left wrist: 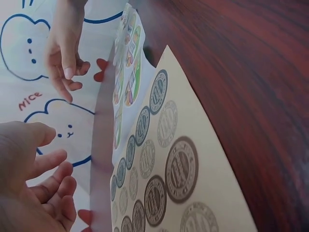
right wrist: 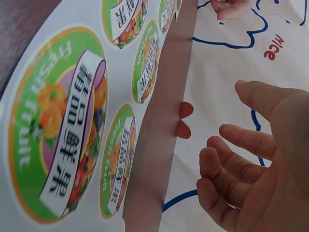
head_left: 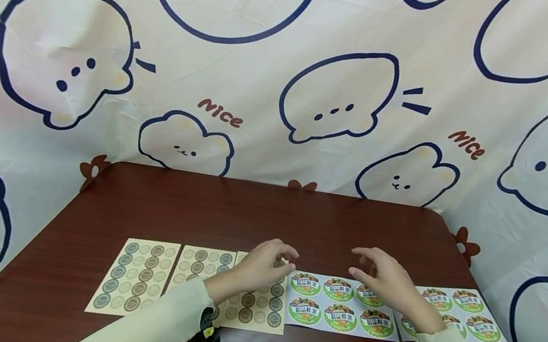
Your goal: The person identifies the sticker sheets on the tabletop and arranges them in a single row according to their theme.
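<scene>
My left hand [head_left: 264,264] hovers over the rightmost tan sticker sheet [head_left: 250,321], fingers loosely bent with nothing in them. Round grey and brown seal stickers cover that sheet, as the left wrist view shows close up. My right hand [head_left: 386,277] hangs above a white sticker sheet [head_left: 315,321] printed with green oval fruit labels [right wrist: 58,125]; its fingers are relaxed and hold nothing. Both hands face each other with a gap between them. The right forearm partly covers a second white sheet [head_left: 467,312].
Two more tan sheets, one at far left [head_left: 127,279] and one beside it [head_left: 188,268], lie in the same row on the dark red-brown table [head_left: 266,218]. Behind the table hangs a pale curtain [head_left: 266,86] with cartoon outlines. Each wrist wears a small black device.
</scene>
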{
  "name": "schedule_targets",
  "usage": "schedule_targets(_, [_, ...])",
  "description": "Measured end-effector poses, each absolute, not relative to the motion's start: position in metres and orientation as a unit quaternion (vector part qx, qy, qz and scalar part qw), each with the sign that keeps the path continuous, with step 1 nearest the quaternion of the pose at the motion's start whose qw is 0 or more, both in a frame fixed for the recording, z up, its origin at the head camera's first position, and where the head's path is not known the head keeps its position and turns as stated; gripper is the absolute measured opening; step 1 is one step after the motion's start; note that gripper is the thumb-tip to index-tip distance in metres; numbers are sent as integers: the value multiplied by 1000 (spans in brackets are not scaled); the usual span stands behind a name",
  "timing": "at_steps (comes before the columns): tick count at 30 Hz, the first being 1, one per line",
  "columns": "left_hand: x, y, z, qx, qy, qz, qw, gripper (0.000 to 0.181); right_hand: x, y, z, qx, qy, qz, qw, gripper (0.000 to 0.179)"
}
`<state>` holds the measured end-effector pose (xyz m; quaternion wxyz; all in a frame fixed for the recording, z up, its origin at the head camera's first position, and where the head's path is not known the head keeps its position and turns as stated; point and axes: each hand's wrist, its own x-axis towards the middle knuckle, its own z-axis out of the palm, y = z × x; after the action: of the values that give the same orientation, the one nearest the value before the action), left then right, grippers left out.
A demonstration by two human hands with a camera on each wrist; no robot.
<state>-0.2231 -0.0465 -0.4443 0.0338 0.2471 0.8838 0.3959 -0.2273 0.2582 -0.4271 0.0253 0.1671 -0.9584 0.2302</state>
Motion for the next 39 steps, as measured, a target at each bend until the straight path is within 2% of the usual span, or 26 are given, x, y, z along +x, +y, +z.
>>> schedule_targets(17, [-225, -87, -440, 205, 913, 353, -25, 32, -238, 232, -431, 188, -957, 218, 24, 42])
schedule_targets(27, [-228, -107, -434, 179, 935, 294, -88, 37, -241, 216, -430, 201, -950, 231, 56, 44])
schedule_targets(34, [-227, -122, -434, 194, 942, 238, -135, 36, -242, 202, -433, 205, -947, 239, 62, 46])
schedule_targets(39, [-227, -132, -435, 204, 941, 192, -190, 38, -242, 193, -431, 219, -944, 234, 83, 47])
